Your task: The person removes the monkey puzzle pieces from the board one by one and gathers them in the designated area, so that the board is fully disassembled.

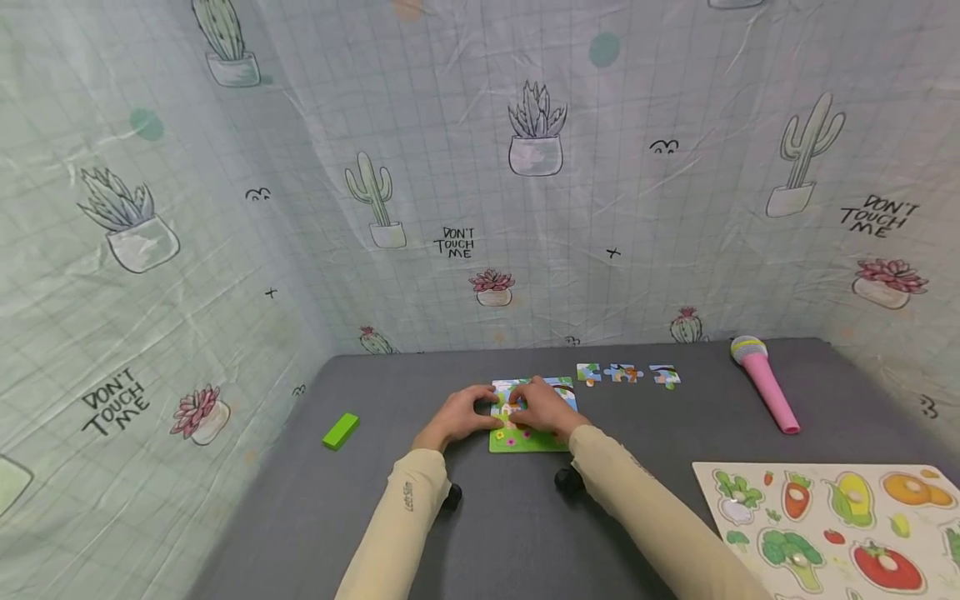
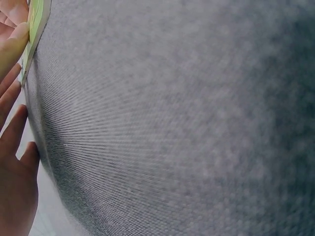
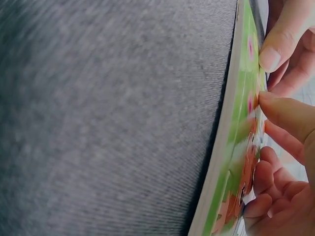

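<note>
A small jigsaw puzzle board (image 1: 525, 446) lies flat on the grey table, its green lower edge printed with flowers. My left hand (image 1: 459, 412) curves around its left side, thumb and fingers spread apart. In the left wrist view the left thumb (image 2: 20, 37) touches the board's face. Over the middle of the board is my right hand (image 1: 547, 408), thumb and index fingertips at either side of a puzzle piece (image 1: 512, 407) that lies in the picture. The other right fingers (image 3: 263, 179) curl close above the surface. Part of the picture is hidden under the right hand.
Several loose puzzle pieces (image 1: 624, 372) lie in a row behind the board to the right. Farther right is a pink toy microphone (image 1: 768, 383). A vegetable peg board (image 1: 757, 500) fills the near right corner. A green block (image 1: 341, 431) sits at left. A printed curtain (image 1: 420, 317) surrounds the table.
</note>
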The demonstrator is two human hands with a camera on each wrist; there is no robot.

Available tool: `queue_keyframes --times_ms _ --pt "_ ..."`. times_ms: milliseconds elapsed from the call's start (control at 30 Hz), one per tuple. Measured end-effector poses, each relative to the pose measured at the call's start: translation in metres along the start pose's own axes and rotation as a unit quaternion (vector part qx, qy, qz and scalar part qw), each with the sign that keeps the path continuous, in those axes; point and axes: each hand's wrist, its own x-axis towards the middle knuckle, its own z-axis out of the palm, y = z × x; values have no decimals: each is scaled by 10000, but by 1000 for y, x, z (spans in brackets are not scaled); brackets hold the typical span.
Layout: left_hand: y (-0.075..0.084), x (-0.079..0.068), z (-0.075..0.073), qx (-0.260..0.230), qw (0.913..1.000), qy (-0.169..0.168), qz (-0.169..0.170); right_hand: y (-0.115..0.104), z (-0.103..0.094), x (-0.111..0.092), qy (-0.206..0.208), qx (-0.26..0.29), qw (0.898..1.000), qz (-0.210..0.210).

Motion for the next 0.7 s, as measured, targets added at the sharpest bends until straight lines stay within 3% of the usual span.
queue_keyframes --times_ms 433,700 --pt "-2 0 3 92 9999 7 121 0 6 -4 348 465 9983 -12" --pt "-4 2 1 110 9999 -10 74 2 5 -6 623 703 9950 -335"
